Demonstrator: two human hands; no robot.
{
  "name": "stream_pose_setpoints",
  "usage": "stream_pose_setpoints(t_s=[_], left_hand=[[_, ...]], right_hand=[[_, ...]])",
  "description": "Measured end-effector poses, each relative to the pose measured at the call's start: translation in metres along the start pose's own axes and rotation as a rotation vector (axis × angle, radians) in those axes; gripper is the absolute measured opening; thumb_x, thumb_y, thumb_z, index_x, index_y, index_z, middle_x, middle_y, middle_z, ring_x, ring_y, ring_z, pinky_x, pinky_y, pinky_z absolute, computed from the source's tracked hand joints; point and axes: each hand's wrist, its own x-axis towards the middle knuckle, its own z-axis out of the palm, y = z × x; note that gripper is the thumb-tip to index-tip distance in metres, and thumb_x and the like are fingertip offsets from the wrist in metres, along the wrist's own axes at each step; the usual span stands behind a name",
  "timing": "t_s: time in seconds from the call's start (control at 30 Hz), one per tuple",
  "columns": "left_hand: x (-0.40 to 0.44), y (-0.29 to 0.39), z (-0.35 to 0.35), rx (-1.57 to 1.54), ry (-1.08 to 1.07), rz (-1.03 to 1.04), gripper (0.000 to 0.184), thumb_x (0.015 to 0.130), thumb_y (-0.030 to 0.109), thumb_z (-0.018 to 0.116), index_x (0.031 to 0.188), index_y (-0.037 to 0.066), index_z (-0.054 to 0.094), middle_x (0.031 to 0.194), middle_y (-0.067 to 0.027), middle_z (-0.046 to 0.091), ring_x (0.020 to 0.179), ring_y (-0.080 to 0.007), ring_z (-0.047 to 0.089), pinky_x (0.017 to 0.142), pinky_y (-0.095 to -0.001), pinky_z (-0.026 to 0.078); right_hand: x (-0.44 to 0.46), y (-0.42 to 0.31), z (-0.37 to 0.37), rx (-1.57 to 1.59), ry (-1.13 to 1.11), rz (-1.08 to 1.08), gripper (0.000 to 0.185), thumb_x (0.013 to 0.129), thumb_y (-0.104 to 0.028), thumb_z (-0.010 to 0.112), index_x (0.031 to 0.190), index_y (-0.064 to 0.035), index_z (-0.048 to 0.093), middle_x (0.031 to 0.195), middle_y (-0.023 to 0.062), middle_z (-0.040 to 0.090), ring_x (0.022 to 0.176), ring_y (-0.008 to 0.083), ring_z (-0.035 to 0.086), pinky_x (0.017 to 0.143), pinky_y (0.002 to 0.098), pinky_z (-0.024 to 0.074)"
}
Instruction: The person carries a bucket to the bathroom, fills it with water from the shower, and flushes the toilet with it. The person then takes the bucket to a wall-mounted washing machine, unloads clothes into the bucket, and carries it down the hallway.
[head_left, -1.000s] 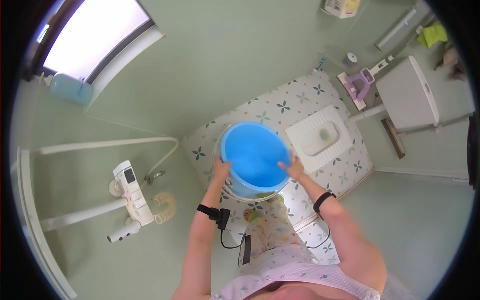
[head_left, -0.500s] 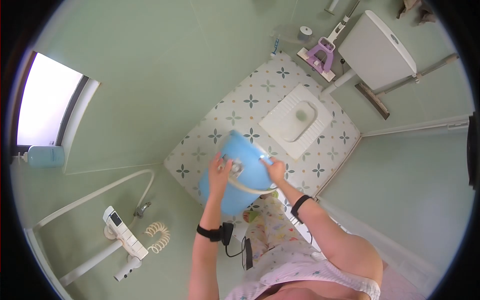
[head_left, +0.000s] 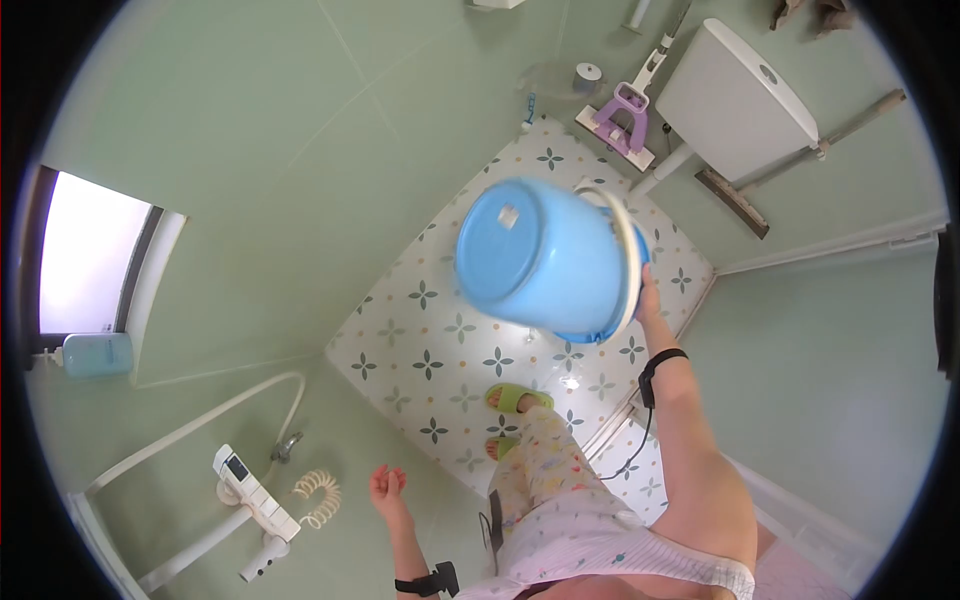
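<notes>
A light blue bucket (head_left: 575, 265) is held up on its side over the tiled floor. Its round base faces left, with a small pale patch on it, and its mouth faces right. My right hand (head_left: 648, 296) grips the bucket at its darker blue rim, close to the cream handle (head_left: 632, 250); most of those fingers are hidden. My left hand (head_left: 388, 488) is away at lower left, its fingers loosely curled and slightly apart, with nothing visible in it. The bucket covers the squat toilet almost completely.
A white cistern (head_left: 735, 100) hangs on the back wall, a purple mop head (head_left: 622, 120) and a floor squeegee (head_left: 733, 203) beside it. At left are a shower hose (head_left: 200, 415), a white dryer unit (head_left: 255, 490) and a blue pump bottle (head_left: 97, 354). Green slippers (head_left: 510, 398) stand below.
The bucket has gone from low in front of me, between both hands, up and to the right, tipped on its side. My left hand has let go and moved down.
</notes>
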Motion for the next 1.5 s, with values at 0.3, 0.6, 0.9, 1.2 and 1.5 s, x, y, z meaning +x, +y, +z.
stream_pose_setpoints(t_s=[0.3, 0.6, 0.9, 1.2, 1.5], left_hand=[[-0.019, 0.048, 0.008, -0.091, 0.040, 0.123, 0.022, 0.092, 0.007, 0.054, 0.113, 0.000, 0.051, 0.091, -0.0069, 0.061, 0.085, -0.0148, 0.060, 0.079, -0.0283, 0.050], [-0.038, 0.065, -0.019, -0.212, -0.059, 0.235, 0.024, 0.092, 0.008, 0.054, 0.114, -0.001, 0.051, 0.096, -0.0084, 0.060, 0.088, -0.0161, 0.060, 0.081, -0.0298, 0.051], [-0.112, 0.089, -0.023, -0.288, -0.256, 0.453, 0.027, 0.092, 0.011, 0.055, 0.116, -0.001, 0.050, 0.107, -0.0113, 0.059, 0.094, -0.0187, 0.059, 0.082, -0.0313, 0.049], [-0.180, 0.110, 0.045, -0.143, -0.609, 0.462, 0.041, 0.092, 0.030, 0.058, 0.121, 0.003, 0.049, 0.115, -0.0102, 0.057, 0.103, -0.0186, 0.054, 0.082, -0.0304, 0.045], [-0.162, 0.040, 0.043, 0.172, -0.553, -0.180, 0.067, 0.079, 0.033, 0.070, 0.129, -0.002, 0.043, 0.116, -0.0174, 0.057, 0.087, -0.0308, 0.062, 0.069, -0.0432, 0.052]], right_hand=[[-0.039, -0.077, 0.010, 0.280, -0.111, -0.184, 0.063, 0.098, -0.051, 0.025, 0.140, -0.0054, 0.033, 0.139, 0.0129, 0.042, 0.124, 0.0282, 0.045, 0.105, 0.0404, 0.0360], [-0.144, -0.106, 0.026, 0.442, -0.089, -0.190, 0.062, 0.099, -0.049, 0.017, 0.143, -0.0071, 0.029, 0.143, 0.0116, 0.038, 0.128, 0.0284, 0.041, 0.108, 0.0417, 0.0331], [-0.318, -0.098, 0.028, 0.511, -0.187, -0.269, 0.058, 0.091, -0.044, 0.054, 0.131, -0.0035, 0.046, 0.126, 0.0179, 0.053, 0.110, 0.0295, 0.056, 0.093, 0.0426, 0.0458], [-0.490, -0.012, 0.072, -1.268, -0.239, -1.068, 0.022, 0.069, -0.029, 0.069, 0.084, -0.0134, 0.064, 0.074, 0.0087, 0.064, 0.071, 0.0293, 0.063, 0.062, 0.0411, 0.0480], [-0.563, 0.064, -0.009, -1.527, -0.622, -1.451, 0.022, 0.059, -0.018, 0.065, 0.078, -0.0167, 0.056, 0.074, -0.0019, 0.056, 0.078, 0.0192, 0.056, 0.072, 0.0364, 0.0387]])
